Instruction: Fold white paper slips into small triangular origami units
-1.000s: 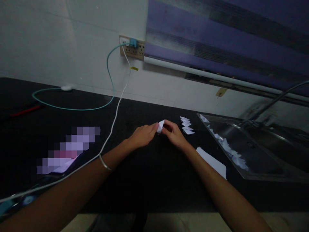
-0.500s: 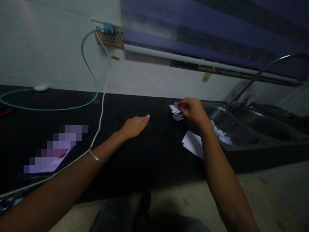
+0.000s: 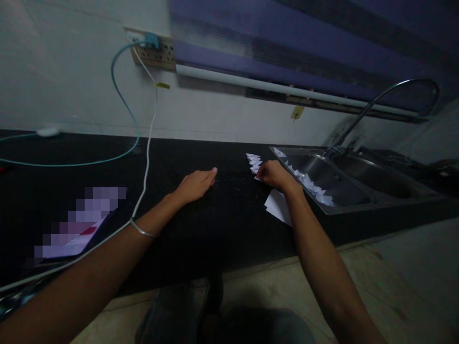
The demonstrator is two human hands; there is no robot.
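My right hand [image 3: 274, 174] is closed, its fingertips pinching the near end of a short row of white folded paper pieces [image 3: 254, 160] on the dark counter. The row's pointed pieces lie one behind another. Partly behind my right wrist is a small stack of flat white paper [image 3: 278, 208]. A longer row of folded paper pieces [image 3: 311, 186] lies along the left side of the sink. To the left, my left hand [image 3: 196, 185] rests at the counter with nothing in it, fingers stretched out and thumb pointing right.
A steel sink [image 3: 362, 200] with a curved faucet [image 3: 373, 102] is on the right. A white cable [image 3: 147, 167] runs from the wall socket [image 3: 158, 51] across the counter, near my left forearm. A teal cable [image 3: 120, 91] loops left. A blurred-out flat item [image 3: 77, 241] lies at left.
My right hand has moved from the far end of the short paper row to its near end. The row now lies straighter on the counter. My left hand is nearly unchanged.
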